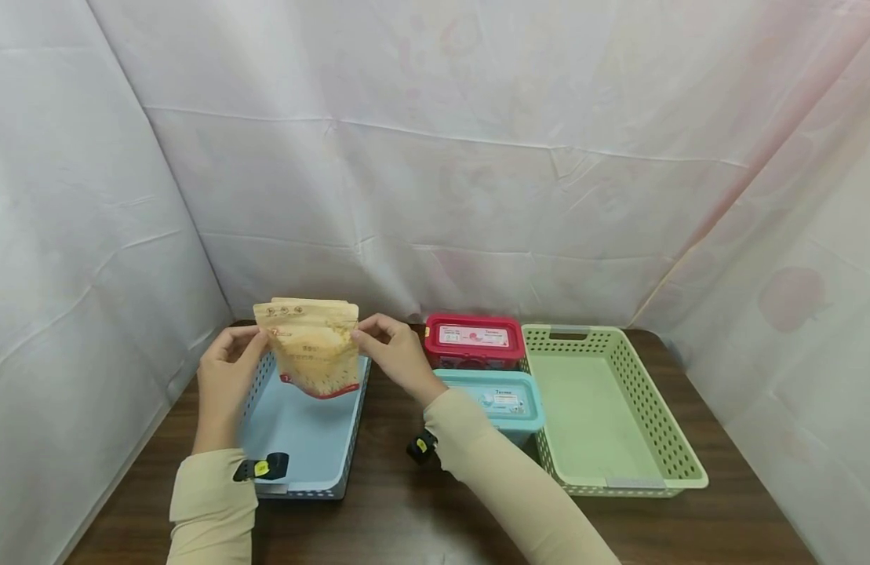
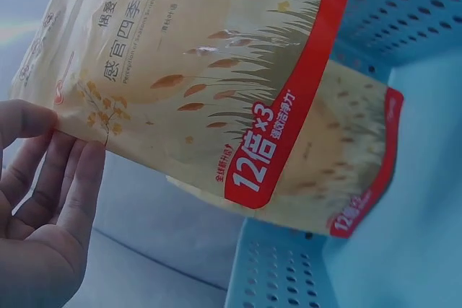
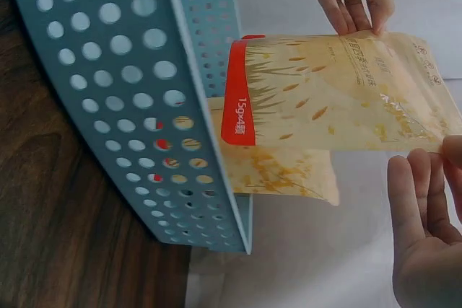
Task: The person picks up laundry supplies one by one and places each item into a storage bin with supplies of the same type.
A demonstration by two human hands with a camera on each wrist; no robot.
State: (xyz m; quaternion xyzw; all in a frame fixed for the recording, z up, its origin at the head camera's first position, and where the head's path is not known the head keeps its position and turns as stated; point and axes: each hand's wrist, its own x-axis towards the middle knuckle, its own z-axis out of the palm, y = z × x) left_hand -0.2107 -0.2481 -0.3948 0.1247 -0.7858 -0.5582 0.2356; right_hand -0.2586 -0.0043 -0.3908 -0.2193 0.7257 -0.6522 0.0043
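Note:
A yellow laundry pod pouch (image 1: 314, 353) with a red lower band hangs upright over the blue basket (image 1: 303, 439). My left hand (image 1: 226, 369) pinches its left edge between thumb and fingers, and my right hand (image 1: 399, 353) pinches the opposite edge near the top. Behind it stands a second, matching pouch (image 2: 346, 135), its lower part inside the basket; in the head view only its top edge shows. The right wrist view has both hands at the front pouch's side edges, with the second pouch (image 3: 289, 178) partly covered by it.
Right of the blue basket stand a red lidded box (image 1: 473, 361) and a light-blue lidded box (image 1: 526, 384), partly covered by my right sleeve. A green perforated basket (image 1: 583, 424) is farther right. White curtains (image 1: 435, 196) surround the dark wooden table (image 1: 406, 518).

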